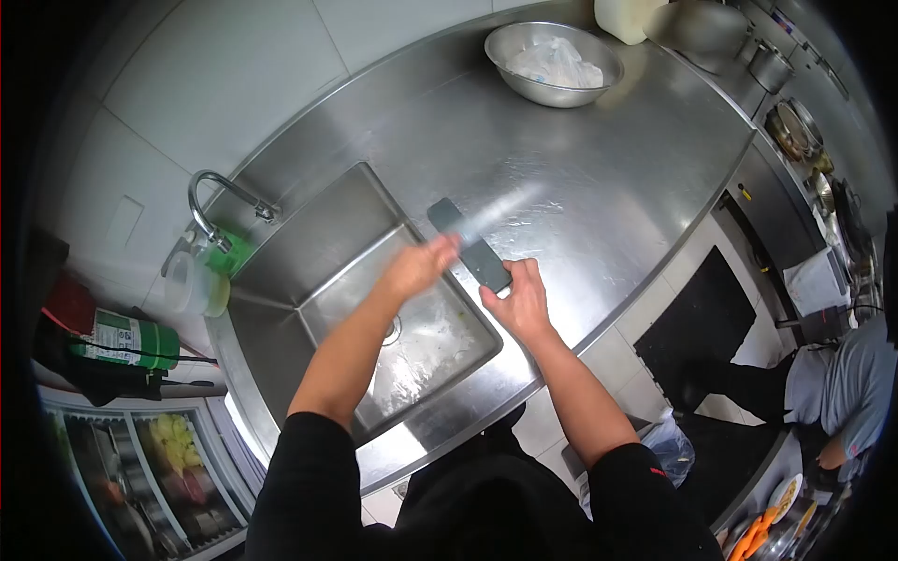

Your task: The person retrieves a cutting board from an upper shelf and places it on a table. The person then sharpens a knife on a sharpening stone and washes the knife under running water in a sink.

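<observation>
A dark grey-green whetstone point(485, 264) lies at a slant on the steel counter, along the right edge of the sink point(351, 201). My left hand point(416, 268) is closed around a knife point(505, 208) whose blade, smeared by motion, crosses over the stone and points to the upper right. Whether the edge touches the stone I cannot tell. The knife's handle is hidden in my fingers. My right hand point(522, 297) grips the near end of the whetstone, thumb on one side and fingers on the other.
A curved tap point(224, 182) rises behind the sink, beside bottles of green liquid point(229, 252). Farther back on the wet counter point(617, 140) stands a metal bowl point(552, 89) with a plastic bag inside. A person in a grey shirt point(837, 383) is at the right.
</observation>
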Motion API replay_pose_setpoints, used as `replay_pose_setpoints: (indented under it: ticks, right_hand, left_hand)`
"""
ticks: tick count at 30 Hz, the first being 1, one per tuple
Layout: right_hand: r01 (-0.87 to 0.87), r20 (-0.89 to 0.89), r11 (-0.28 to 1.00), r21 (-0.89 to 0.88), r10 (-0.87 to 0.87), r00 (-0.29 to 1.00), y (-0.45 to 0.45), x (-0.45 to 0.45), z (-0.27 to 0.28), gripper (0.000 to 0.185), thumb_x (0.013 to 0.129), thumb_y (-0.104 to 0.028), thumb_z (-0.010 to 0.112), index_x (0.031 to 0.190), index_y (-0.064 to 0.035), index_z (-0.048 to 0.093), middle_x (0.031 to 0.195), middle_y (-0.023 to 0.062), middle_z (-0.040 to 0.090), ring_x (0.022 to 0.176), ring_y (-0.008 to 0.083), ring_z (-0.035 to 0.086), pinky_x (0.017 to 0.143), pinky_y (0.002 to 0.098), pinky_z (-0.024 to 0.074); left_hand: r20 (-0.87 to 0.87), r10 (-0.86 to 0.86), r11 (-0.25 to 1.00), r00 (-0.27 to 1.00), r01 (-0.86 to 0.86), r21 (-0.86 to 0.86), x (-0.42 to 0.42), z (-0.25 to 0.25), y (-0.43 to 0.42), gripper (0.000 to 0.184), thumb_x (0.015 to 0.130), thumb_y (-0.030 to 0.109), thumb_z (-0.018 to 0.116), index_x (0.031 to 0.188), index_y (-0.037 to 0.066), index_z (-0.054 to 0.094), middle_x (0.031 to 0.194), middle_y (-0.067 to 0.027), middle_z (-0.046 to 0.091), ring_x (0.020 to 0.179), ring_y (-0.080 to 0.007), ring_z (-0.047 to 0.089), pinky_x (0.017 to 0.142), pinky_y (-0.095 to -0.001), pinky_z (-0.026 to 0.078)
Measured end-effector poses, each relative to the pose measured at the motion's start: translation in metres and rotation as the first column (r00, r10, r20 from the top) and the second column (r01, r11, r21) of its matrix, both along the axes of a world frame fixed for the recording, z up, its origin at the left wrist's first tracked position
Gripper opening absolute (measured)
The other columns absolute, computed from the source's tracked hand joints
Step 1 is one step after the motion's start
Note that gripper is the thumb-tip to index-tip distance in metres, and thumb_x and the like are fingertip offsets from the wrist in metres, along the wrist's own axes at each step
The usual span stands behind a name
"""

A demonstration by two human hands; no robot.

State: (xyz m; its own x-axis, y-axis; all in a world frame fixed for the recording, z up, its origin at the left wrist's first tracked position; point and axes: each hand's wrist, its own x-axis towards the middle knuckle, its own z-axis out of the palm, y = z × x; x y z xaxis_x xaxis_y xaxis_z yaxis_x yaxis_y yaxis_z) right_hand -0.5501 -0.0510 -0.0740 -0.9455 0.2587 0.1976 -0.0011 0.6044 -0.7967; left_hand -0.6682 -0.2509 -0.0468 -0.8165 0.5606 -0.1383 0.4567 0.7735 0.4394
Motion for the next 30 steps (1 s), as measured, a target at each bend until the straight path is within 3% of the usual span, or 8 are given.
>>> replay_pose_setpoints:
  ticks: [2, 6, 10, 14, 17, 20, 24, 30]
  right_hand:
    - [-0.006, -0.034, 1.0, -0.007, 0.006, 0.999, 0.004, -0.004, 0.0, 0.054, 0.07, -0.018, 0.084, 0.115, 0.0017, 0.06, 0.108, 0.0192, 0.055, 0.1, 0.0381, 0.06, 0.086, 0.0443, 0.0526]
    - [-0.006, -0.016, 1.0, -0.021, 0.006, 1.0, -0.001, 0.001, -0.003, 0.054, 0.07, -0.018, 0.084, 0.115, 0.0021, 0.06, 0.108, 0.0195, 0.056, 0.1, 0.0384, 0.06, 0.086, 0.0447, 0.0527]
    - [0.004, -0.038, 1.0, -0.011, -0.005, 0.999, 0.002, -0.003, -0.003, 0.055, 0.07, -0.019, 0.084, 0.113, 0.002, 0.059, 0.107, 0.0191, 0.056, 0.099, 0.0385, 0.06, 0.085, 0.0448, 0.0529]
    - [0.019, -0.017, 1.0, -0.001, -0.019, 1.0, -0.001, -0.001, -0.005, 0.054, 0.07, -0.02, 0.085, 0.112, 0.0017, 0.059, 0.106, 0.0185, 0.056, 0.098, 0.0378, 0.061, 0.084, 0.044, 0.0532]
    - [0.024, -0.027, 1.0, 0.009, -0.024, 0.999, 0.0, -0.004, -0.004, 0.054, 0.07, -0.02, 0.085, 0.112, 0.0013, 0.059, 0.106, 0.0182, 0.056, 0.098, 0.0373, 0.061, 0.084, 0.0434, 0.0534]
    - [0.027, -0.008, 1.0, 0.011, -0.026, 1.0, -0.002, 0.0, -0.003, 0.053, 0.07, -0.02, 0.085, 0.111, 0.0012, 0.059, 0.106, 0.0182, 0.056, 0.098, 0.0369, 0.061, 0.084, 0.043, 0.0535]
    - [0.03, 0.003, 0.999, 0.018, -0.03, 1.0, -0.003, -0.001, -0.002, 0.052, 0.07, -0.02, 0.084, 0.111, 0.0014, 0.06, 0.106, 0.0179, 0.056, 0.097, 0.0363, 0.061, 0.084, 0.0426, 0.0536]
    - [0.043, 0.032, 0.999, 0.009, -0.044, 0.999, -0.004, 0.0, 0.001, 0.052, 0.071, -0.021, 0.084, 0.112, 0.0012, 0.06, 0.107, 0.0171, 0.057, 0.098, 0.0356, 0.061, 0.083, 0.0426, 0.0537]
  left_hand:
    - [0.083, -0.119, 0.989, 0.989, 0.126, -0.075, 0.009, 0.008, 0.003, 0.044, 0.103, 0.047, 0.051, 0.136, 0.02, 0.059, 0.122, -0.0102, 0.07, 0.107, -0.0371, 0.068, 0.094, -0.0439, 0.054]
    - [0.06, 0.173, 0.98, 0.983, -0.178, 0.084, -0.04, 0.003, -0.003, 0.042, 0.101, 0.051, 0.052, 0.137, 0.029, 0.058, 0.122, -0.0096, 0.07, 0.107, -0.0344, 0.069, 0.095, -0.044, 0.054]
    - [0.144, -0.154, 0.975, 0.977, 0.174, -0.135, 0.0, 0.019, 0.009, 0.046, 0.103, 0.048, 0.05, 0.139, 0.02, 0.057, 0.121, -0.0128, 0.07, 0.107, -0.0357, 0.069, 0.096, -0.0431, 0.054]
    - [0.038, 0.085, 0.975, 0.996, -0.091, 0.204, -0.046, -0.004, -0.006, 0.042, 0.102, 0.052, 0.05, 0.135, 0.027, 0.058, 0.108, -0.0158, 0.073, 0.098, -0.0383, 0.07, 0.086, -0.047, 0.056]
    - [0.09, -0.161, 0.983, 0.983, 0.168, -0.07, -0.006, 0.01, 0.004, 0.046, 0.102, 0.051, 0.049, 0.137, 0.021, 0.056, 0.112, -0.0143, 0.072, 0.1, -0.0365, 0.07, 0.088, -0.0458, 0.055]
    - [0.128, -0.069, 0.984, 0.989, 0.047, 0.171, -0.042, 0.005, -0.007, 0.046, 0.102, 0.053, 0.05, 0.138, 0.024, 0.055, 0.113, -0.0132, 0.072, 0.102, -0.0378, 0.069, 0.089, -0.0467, 0.054]
    - [0.14, -0.093, 0.993, 0.986, 0.102, -0.059, -0.015, 0.014, 0.001, 0.047, 0.103, 0.049, 0.049, 0.142, 0.021, 0.053, 0.127, -0.0124, 0.068, 0.115, -0.0343, 0.066, 0.099, -0.0441, 0.051]
    - [0.085, 0.113, 0.993, 0.99, -0.116, 0.032, -0.023, 0.008, -0.017, 0.042, 0.103, 0.044, 0.051, 0.14, 0.024, 0.053, 0.111, -0.0176, 0.071, 0.1, -0.0409, 0.068, 0.086, -0.0463, 0.055]
